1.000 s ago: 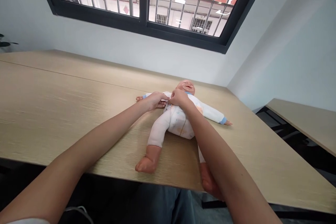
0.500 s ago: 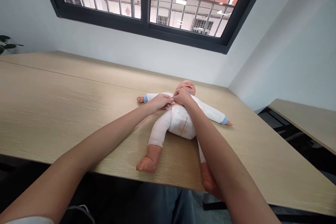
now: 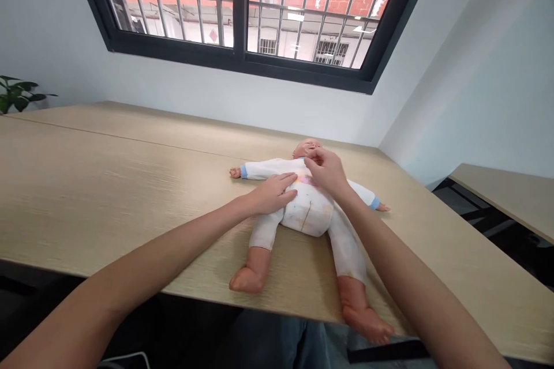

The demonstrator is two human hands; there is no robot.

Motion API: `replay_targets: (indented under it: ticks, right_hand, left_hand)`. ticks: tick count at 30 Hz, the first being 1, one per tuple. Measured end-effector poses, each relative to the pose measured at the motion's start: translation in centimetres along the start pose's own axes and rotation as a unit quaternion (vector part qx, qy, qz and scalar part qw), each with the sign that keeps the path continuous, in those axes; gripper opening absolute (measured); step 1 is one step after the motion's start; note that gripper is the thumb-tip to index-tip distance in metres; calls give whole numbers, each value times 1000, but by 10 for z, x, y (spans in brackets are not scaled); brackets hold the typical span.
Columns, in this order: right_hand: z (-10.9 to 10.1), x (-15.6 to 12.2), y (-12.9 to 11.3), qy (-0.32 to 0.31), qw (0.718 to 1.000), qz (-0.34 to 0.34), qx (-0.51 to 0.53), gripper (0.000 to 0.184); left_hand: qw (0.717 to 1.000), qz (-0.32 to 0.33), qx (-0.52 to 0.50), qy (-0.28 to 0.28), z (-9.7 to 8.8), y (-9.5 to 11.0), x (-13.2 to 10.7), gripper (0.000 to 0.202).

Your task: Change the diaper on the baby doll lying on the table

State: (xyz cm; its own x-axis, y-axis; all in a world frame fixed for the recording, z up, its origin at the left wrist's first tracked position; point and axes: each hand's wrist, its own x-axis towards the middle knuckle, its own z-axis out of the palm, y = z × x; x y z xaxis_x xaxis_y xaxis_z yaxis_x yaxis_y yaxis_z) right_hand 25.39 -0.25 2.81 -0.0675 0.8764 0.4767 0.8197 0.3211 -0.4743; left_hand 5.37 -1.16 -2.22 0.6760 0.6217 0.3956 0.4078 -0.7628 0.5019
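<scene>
A baby doll (image 3: 264, 169) in a white top with blue cuffs lies on its back, head toward the window and feet at the table's near edge. Around its hips is a white diaper (image 3: 303, 216) with small coloured prints. My left hand (image 3: 274, 191) rests on the diaper's side at the waist, fingers stretched out. Over the doll's chest, just below the head, my right hand (image 3: 326, 170) is closed with thumb and fingertips together. What the pinch holds, if anything, is too small to make out. My right hand and forearm cover part of the doll's chest and arm.
The doll lies on a light wooden table (image 3: 130, 184). Behind it are a white wall and a dark-framed window (image 3: 240, 57) with bars outside. A second table (image 3: 506, 190) stands at the right. Leaves of a plant (image 3: 19, 95) show at the far left.
Both hands were together at the diaper's waist. My right hand has lifted away to the right, while my left has opened and flattened on the diaper. The view has tilted up slightly.
</scene>
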Motion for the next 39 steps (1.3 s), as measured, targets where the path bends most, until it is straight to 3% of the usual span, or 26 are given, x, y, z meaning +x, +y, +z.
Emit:
replay_targets:
  ticks: [4, 9, 13, 17, 19, 26, 30, 35, 39]
  right_hand:
    - [-20, -36, 30, 27, 992, 73, 98, 19]
    - [-10, -63, 53, 2, 982, 100, 161, 24]
    - [-11, -68, 57, -3, 972, 113, 206, 30]
    - [-32, -73, 63, 6, 977, 117, 178, 36]
    - [-46, -76, 65, -21, 975, 126, 181, 40]
    - [-81, -91, 49, -219, 913, 199, 280, 38]
    - [-88, -100, 36, -215, 898, 236, 303, 35]
    - [-84, -105, 26, -196, 880, 260, 347, 35]
    - [-78, -105, 19, -191, 838, 273, 432, 33]
  left_hand:
    - [1000, -13, -2, -25, 4, -6, 5, 47]
    - [998, 13, 40, -46, 3, 0, 8, 40]
    - [998, 2, 58, -21, -4, 9, 3, 35]
    - [998, -34, 59, 9, -14, 14, -5, 29]
    - [997, -41, 52, 34, -17, 15, -9, 26]
    - [991, -63, 27, 112, -15, 28, -17, 14]
    - [988, -109, -29, 102, -11, 38, -18, 9]
    - [972, -183, -115, 90, -6, 45, -17, 28]
    - [953, -202, -206, 90, -2, 47, -17, 33]
